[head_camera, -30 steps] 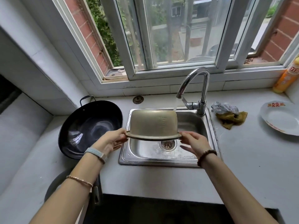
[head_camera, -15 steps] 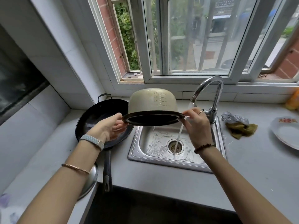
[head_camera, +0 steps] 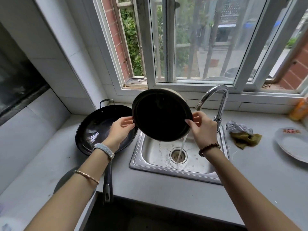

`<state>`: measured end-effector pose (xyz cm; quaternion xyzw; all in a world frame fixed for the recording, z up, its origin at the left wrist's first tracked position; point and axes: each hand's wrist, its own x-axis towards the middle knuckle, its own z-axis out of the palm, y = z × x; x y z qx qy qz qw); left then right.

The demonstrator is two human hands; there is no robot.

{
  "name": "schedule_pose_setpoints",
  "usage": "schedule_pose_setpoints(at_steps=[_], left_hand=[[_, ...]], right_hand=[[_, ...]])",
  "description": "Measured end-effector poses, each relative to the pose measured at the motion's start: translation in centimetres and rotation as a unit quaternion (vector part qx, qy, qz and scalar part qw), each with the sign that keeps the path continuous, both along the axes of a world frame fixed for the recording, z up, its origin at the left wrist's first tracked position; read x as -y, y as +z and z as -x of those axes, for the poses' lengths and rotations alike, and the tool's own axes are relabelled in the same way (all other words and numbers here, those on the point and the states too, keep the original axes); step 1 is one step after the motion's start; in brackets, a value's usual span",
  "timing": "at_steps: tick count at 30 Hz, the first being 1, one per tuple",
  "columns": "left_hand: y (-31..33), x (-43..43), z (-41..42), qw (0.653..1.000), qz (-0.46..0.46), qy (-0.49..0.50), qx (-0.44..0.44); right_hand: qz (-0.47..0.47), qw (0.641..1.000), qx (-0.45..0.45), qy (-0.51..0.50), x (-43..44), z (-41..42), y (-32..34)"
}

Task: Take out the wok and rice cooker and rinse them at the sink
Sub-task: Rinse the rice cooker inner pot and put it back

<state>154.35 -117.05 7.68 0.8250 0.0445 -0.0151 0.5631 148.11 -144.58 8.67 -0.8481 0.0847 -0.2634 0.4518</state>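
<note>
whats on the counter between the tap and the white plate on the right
In the head view, a crumpled grey cloth and an olive-green rag lie on the counter between the tap and the plate.

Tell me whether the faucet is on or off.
On: a stream of water falls from the faucet spout into the sink drain.

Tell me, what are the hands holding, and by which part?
The pot, by its rim: the left hand grips the rim's left side, the right hand its right side, over the sink.
</note>
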Motion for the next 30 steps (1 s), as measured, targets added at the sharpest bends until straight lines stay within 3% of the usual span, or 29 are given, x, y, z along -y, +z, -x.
schedule_pose_setpoints(at_steps=[7, 11, 16, 20, 24, 28, 30], left_hand=[[2.3, 1.4, -2.0, 0.993, 0.052, 0.037, 0.097], [4.5, 1.6, -3.4, 0.978, 0.01, 0.066, 0.2], [2.4, 1.6, -2.9, 0.988, 0.049, 0.077, 0.126], [1.8, 2.0, -2.9, 0.978, 0.059, 0.107, 0.166], [1.3, 1.6, -3.1, 0.986, 0.047, 0.092, 0.131], [1.1, 2.0, -3.1, 0.975, 0.051, 0.109, 0.188], [0.8, 1.8, -3.5, 0.982, 0.061, 0.099, 0.147]], right_hand=[[-0.034, 0.999, 0.016, -0.013, -0.2, -1.5, 3.2], [-0.035, 0.996, 0.079, -0.023, -0.3, -1.9, 4.5], [-0.002, 0.998, 0.053, -0.018, -0.5, -1.7, 3.2], [0.021, 0.995, 0.099, -0.015, -0.9, -1.8, 2.7], [0.014, 0.998, 0.065, -0.017, -0.7, -2.2, 2.4], [0.033, 0.991, 0.125, -0.025, -1.2, -2.3, 2.0], [0.032, 0.996, 0.086, -0.023, -0.9, -2.7, 1.7]])
